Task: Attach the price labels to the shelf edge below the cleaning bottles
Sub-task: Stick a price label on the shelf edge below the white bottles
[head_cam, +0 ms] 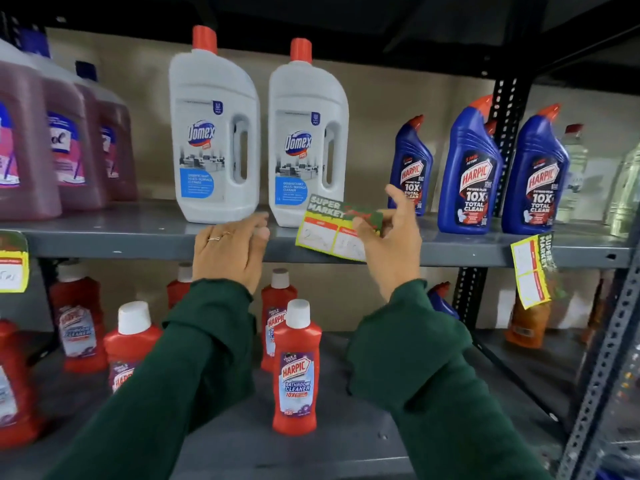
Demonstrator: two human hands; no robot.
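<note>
Dark green sleeves (415, 358) cover both forearms, which rise from the lower edge of the view toward a grey metal shelf edge (138, 244). Below and between the arms, a red Harpic bathroom cleaner bottle (295, 372) stands upright on the lower shelf (311, 455), with more red bottles to its left and behind it.

The left hand (228, 251) lies palm down on the shelf edge, its fingers (258, 225) loosely spread and curled over the lip, holding nothing; a ring shows on one finger. The right hand (388, 237) pinches a price label (329, 230) at the label's right end, thumb on the front face, remaining fingers (401, 202) raised behind. The label, green-headed with yellow and red panels, is tilted and overlaps the shelf edge just left of the right hand; whether it touches the edge cannot be told.

Directly beyond the left fingers stand two white Domex bottles (214, 133) with red caps, the right-hand one just behind the held label. Beyond and right of the right hand stand three blue Harpic bottles (467, 168). Further right, a second price label (531, 268) hangs from the shelf edge; a third label (12, 261) hangs far left, beneath pink bottles (65, 147).
</note>
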